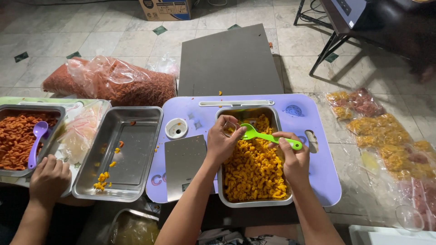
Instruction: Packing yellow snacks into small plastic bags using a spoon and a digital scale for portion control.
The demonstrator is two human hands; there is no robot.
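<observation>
A bright green plastic spoon [268, 135] is lying across the steel tray [277, 202] of orange-yellow macaroni [254, 170]. The right hand [294, 156] is pinching its handle at four o'clock, while the left hand [221, 141] is curling round a small clear cup [231, 128] at the bowl's nine o'clock.
</observation>
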